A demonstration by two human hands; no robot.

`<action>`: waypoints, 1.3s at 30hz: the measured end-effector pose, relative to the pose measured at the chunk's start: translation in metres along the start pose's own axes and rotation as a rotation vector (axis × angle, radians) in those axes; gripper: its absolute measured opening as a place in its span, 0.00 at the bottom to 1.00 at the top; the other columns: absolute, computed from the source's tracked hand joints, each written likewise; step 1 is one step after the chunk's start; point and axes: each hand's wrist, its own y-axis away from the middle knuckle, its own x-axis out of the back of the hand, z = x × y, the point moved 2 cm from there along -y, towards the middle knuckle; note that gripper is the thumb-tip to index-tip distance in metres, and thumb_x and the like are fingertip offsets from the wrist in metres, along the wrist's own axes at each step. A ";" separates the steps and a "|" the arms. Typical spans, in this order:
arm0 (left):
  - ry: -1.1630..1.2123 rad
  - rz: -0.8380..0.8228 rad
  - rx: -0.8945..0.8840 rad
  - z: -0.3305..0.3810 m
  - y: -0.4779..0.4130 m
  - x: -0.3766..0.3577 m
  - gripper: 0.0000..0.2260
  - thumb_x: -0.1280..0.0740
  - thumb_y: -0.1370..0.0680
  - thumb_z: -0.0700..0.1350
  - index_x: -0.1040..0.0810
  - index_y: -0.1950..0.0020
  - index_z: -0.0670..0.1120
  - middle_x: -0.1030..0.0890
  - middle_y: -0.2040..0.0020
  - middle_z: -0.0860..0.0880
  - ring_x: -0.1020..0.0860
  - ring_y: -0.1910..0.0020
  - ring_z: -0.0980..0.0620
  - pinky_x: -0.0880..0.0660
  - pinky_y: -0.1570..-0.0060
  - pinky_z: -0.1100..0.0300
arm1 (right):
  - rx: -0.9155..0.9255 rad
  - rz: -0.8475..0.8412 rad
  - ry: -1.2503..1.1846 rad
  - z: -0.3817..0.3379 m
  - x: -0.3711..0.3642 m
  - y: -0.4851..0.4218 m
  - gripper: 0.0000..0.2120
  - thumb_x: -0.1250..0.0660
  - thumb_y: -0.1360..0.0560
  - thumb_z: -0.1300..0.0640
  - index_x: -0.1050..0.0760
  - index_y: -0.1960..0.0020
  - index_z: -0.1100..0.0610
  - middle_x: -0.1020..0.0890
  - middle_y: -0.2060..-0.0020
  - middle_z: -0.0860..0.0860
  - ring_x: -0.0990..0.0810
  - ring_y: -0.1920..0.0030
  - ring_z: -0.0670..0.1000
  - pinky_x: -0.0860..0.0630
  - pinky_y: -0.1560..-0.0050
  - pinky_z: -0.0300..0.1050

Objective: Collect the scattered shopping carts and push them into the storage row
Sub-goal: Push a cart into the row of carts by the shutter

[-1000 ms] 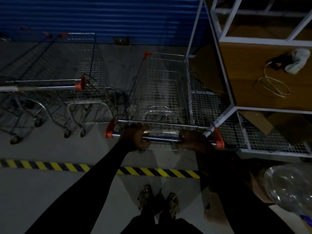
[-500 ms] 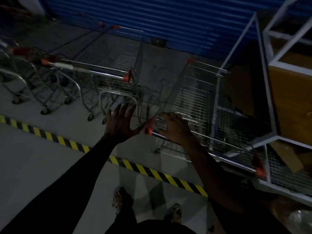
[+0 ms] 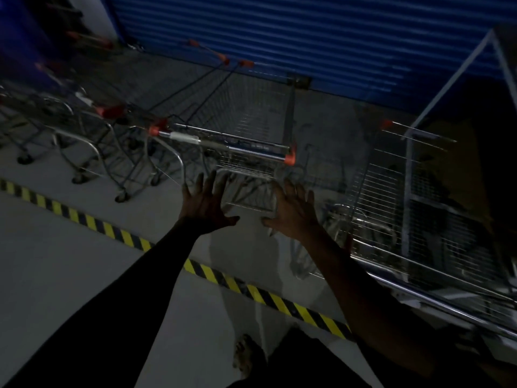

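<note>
Ahead of me a blue shutter [image 3: 307,37] closes off the back, and the grey floor [image 3: 70,261] runs up to it, crossed by a yellow-and-black striped line [image 3: 212,273] slanting from the left edge down toward my right. Beyond that line stands the storage row [image 3: 92,130], a rank of nested carts trailing off to my left, blurred and dim. The cart [image 3: 251,130] at its near end is the one I judge I should take next: it lies straight ahead of my hands and a little up in the view, its basket stretching away toward the shutter and its handle [image 3: 223,144] lying crosswise, nearly square to my reach, with orange caps at both ends. A second cart [image 3: 414,197] sits off to my right against a white metal frame [image 3: 447,77], its rail passing beside my right forearm. My left hand [image 3: 207,203] and right hand [image 3: 293,211] are both spread wide, fingers splayed, holding nothing, set apart from each other and short of the handle; the left looks slightly nearer its middle. There is a pale sleeve on the handle, but I can read no writing or brand anywhere.
</note>
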 end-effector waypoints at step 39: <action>-0.255 -0.208 -0.475 -0.152 -0.278 -0.032 0.20 0.20 0.46 0.54 0.23 0.69 0.42 0.23 0.72 0.41 0.21 0.73 0.40 0.25 0.75 0.54 | -0.321 -0.136 0.072 -0.021 -0.006 -0.245 0.15 0.38 0.25 0.48 0.23 0.46 0.58 0.20 0.50 0.57 0.21 0.47 0.59 0.32 0.54 0.46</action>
